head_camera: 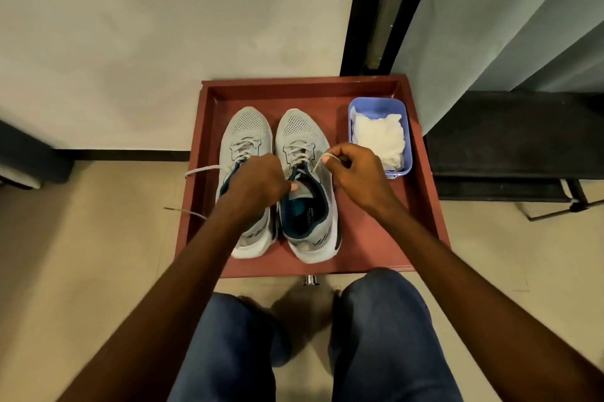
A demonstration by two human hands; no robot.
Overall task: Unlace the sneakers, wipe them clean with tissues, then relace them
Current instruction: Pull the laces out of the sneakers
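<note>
Denim-clad knees (pixel 376 320) sat nearest the camera, with both forearms reaching forward over a red tray (pixel 421 205) on the floor. Two grey sneakers (pixel 305 192) stood side by side in the tray, heels toward the person, toes toward the wall, long axes running near to far. The left hand (pixel 258 177) was curled over the gap between the pair at the collars, its thumb tip on the right shoe's tongue; whether it gripped anything could not be made out. The right hand (pixel 358 169) lay just right of the right shoe and pinched a lace end (pixel 322 162), which ran taut, down and leftward, to the upper eyelets. On judgement, unlacing was at an early stage: the pull must go up and rightward, away from the eyelets. Loose laces of the left shoe (pixel 199 170) trailed over the tray's left rim. Farther back on the right, a blue tub (pixel 353 107) held white tissues (pixel 379 140), apparently untouched.
</note>
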